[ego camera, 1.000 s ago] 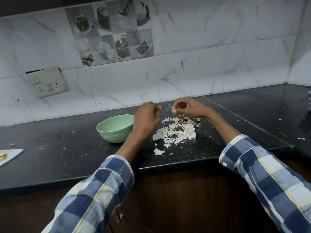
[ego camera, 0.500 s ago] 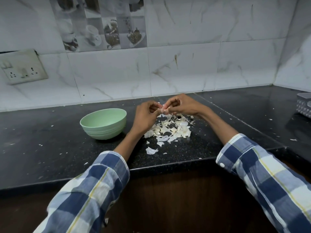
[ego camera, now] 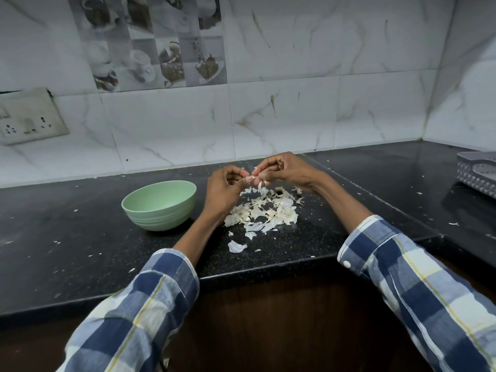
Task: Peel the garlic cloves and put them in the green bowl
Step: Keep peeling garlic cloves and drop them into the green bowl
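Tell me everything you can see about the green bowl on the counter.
The green bowl is a pale mint colour with a matte finish, likely plastic, round, with ridged rings around its lower outside wall. It stands upright on the black speckled countertop, left of the pile of garlic peels and close beside the left hand, which does not touch it. Nothing else touches it. From this angle only the far inner wall shows, so I cannot tell whether any cloves lie inside.
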Demonstrator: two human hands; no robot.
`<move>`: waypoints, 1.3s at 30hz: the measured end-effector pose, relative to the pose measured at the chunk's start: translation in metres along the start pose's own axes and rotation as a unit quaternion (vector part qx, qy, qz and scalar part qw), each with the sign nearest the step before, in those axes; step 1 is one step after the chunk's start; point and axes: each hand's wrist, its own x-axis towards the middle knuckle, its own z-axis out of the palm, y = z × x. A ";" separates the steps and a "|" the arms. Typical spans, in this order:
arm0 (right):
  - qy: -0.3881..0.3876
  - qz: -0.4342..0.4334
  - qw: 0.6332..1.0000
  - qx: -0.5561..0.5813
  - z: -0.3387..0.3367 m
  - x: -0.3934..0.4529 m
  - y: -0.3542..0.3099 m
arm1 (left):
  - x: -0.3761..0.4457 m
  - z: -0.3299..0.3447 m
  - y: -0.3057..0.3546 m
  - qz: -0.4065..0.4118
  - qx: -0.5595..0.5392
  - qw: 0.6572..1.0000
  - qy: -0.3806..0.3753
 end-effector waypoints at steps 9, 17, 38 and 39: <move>0.020 0.008 0.986 -0.164 0.008 -0.002 0.001 | 0.001 0.001 -0.008 0.019 0.056 0.998 0.032; 0.033 -0.031 0.991 -0.128 0.017 0.000 -0.010 | 0.002 0.003 -0.008 0.010 0.091 0.996 0.022; 0.021 -0.058 0.879 -0.473 0.054 0.011 -0.021 | 0.007 0.004 -0.023 -0.047 0.192 0.980 0.005; 0.016 -0.057 0.878 -0.474 0.054 0.011 -0.021 | 0.007 0.004 -0.022 -0.052 0.188 0.981 0.006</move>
